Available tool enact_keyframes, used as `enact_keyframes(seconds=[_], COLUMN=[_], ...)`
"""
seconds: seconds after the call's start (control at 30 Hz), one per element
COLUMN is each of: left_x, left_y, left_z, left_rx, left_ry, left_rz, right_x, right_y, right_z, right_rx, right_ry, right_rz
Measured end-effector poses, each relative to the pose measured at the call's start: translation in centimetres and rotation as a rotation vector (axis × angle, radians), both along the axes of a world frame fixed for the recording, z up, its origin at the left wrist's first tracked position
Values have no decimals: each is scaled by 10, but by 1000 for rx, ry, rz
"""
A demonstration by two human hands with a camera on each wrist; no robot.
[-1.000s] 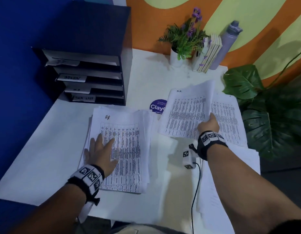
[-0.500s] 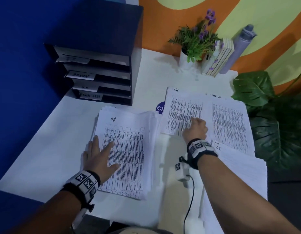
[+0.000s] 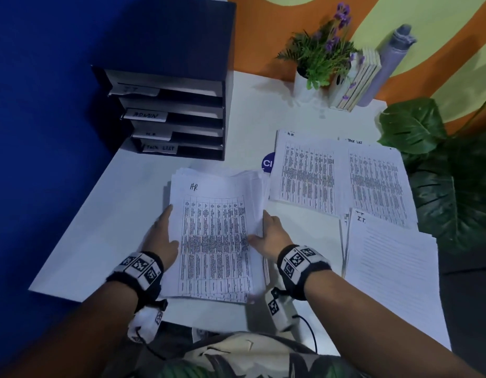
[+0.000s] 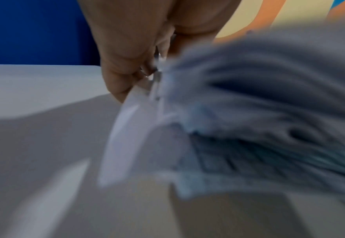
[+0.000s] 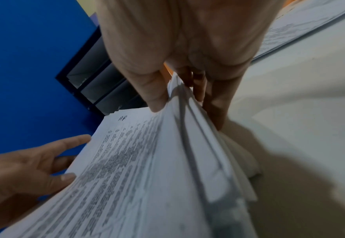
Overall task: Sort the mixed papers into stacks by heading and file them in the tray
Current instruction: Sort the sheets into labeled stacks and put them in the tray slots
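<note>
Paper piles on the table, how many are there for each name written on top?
HR: 2, the pile in both hands and the sorted one
Task List: 1
I.T.: 1
Total: 4 piles
</note>
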State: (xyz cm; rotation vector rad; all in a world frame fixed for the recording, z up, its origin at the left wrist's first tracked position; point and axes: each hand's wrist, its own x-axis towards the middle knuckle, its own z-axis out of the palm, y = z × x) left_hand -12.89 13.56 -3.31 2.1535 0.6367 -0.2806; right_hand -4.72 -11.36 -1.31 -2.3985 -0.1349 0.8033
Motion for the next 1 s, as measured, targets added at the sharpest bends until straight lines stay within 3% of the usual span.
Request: enact_keyframes(seconds=[0.2, 0.33, 0.5, 0.63, 0.73, 0.8, 0.9, 1.0], left_x=[-26, -29, -25, -17, -9, -4, -2, -1], left_y=[17, 12, 0, -16, -20, -20, -20, -21], left_z=[-15, -15, -4, 10, 13, 10, 10, 9], left_rx=[56, 65, 387, 508, 405, 200, -125, -195], left_ry=[3, 62, 16, -96, -212, -169, -78, -35], left_rz=[33, 110, 105, 128, 75, 15, 126, 187], right_x=[-21, -20, -11, -3, -2, -2, -1, -1], right_y=[5, 10, -7, -24, -30, -33, -35, -39], right_z=[-4, -5, -2, -1, 5, 8, 8, 5], right_rx=[57, 34, 78, 202, 330, 376, 402, 419], right_ry=[-38, -55, -47, -13, 2, 6, 25, 54], right_rz=[-20, -159, -338, -475, -560, -594, -611, -630])
